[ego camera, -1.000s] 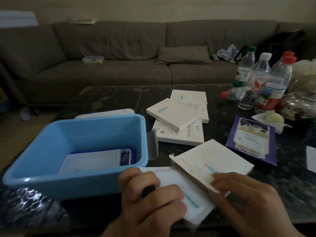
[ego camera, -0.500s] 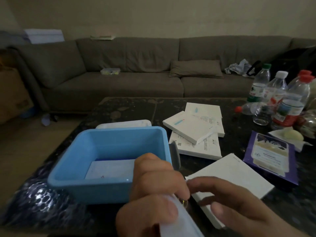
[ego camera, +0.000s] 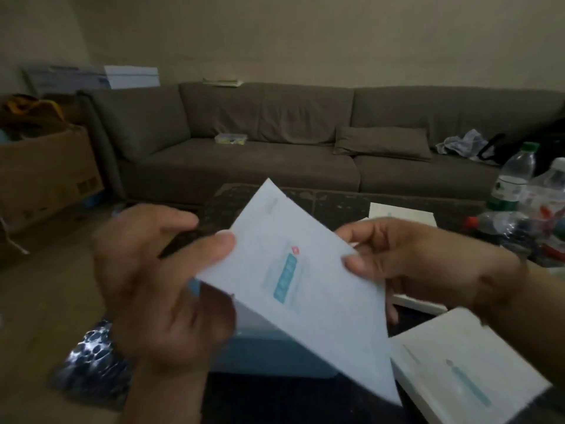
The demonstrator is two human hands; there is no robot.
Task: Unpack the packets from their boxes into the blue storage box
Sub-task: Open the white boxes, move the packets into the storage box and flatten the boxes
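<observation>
Head view, biggest first: grey sofa [ego camera: 275, 154] runs across the far side w/ a cushion [ego camera: 382, 142] on its right seat; cardboard carton [ego camera: 46, 166] far left on the floor; dark speckled surface [ego camera: 321, 200] fills the middle & near ground; clear bottles [ego camera: 516, 175] bunch at its far right edge. Blue storage box [ego camera: 275, 353] sits on the surface at near centre, mostly hidden behind the hands & the packet, only its near wall showing; can't tell what's in it from here. White box [ego camera: 464, 374] lies flat near right, just beside the storage box; more white boxes [ego camera: 400, 214] peek out farther back, behind the right hand.

Packet [ego camera: 305, 289], white w/ a teal label, is held up in the air by both hands, tilted; long axis runs from far-left top corner down to near-right bottom corner. Left hand [ego camera: 159, 286] grip: thumb clamped on the packet's left edge, fingers curled behind it. Right hand [ego camera: 428, 264] grip: thumb pinching the right edge, fingers behind.

Key relation: storage box lies straight below & just behind the packet's lower half, nearer the left hand; my read, the packet has to be laid flatter & lowered toward the left-near side to go in; its long axis probably needs turning to line up w/ the box.
</observation>
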